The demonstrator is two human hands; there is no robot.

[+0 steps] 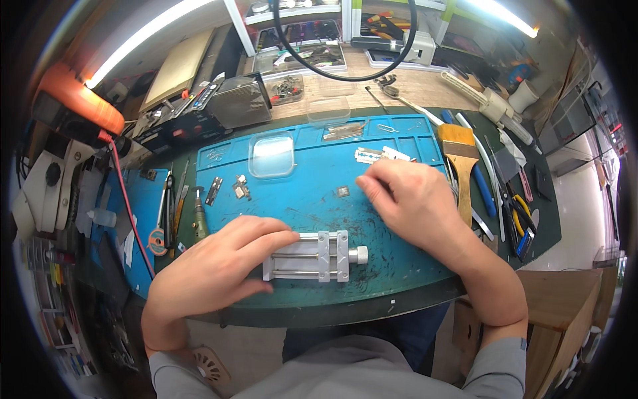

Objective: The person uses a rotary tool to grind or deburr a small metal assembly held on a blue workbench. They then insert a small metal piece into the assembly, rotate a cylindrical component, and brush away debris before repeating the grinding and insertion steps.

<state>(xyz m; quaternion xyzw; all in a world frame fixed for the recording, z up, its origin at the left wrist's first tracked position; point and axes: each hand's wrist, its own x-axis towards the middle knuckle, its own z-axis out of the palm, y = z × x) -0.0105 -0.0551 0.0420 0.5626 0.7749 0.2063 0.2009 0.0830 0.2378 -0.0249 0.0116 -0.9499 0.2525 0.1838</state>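
A silver metal clamp fixture (323, 259) with parallel rods and a round knob at its right end lies near the mat's front edge. Over its left end reaches my left hand (222, 259), fingers stretched and thumb apart; I cannot tell how firmly it touches. My right hand (415, 199) is curled above the blue mat, thumb against the fingers, and whatever it may hold is hidden. Just left of that hand lies a small square metal chip (343, 191). Beyond its knuckles are razor blades (367, 155).
A clear plastic box (272, 156) sits on the blue work mat (299, 206), with small metal parts (241, 187) near it. On the right lie a wide brush (458, 149) and pliers (522, 226). An orange multimeter (80, 103) stands left; a black cable loop (345, 78) hangs ahead.
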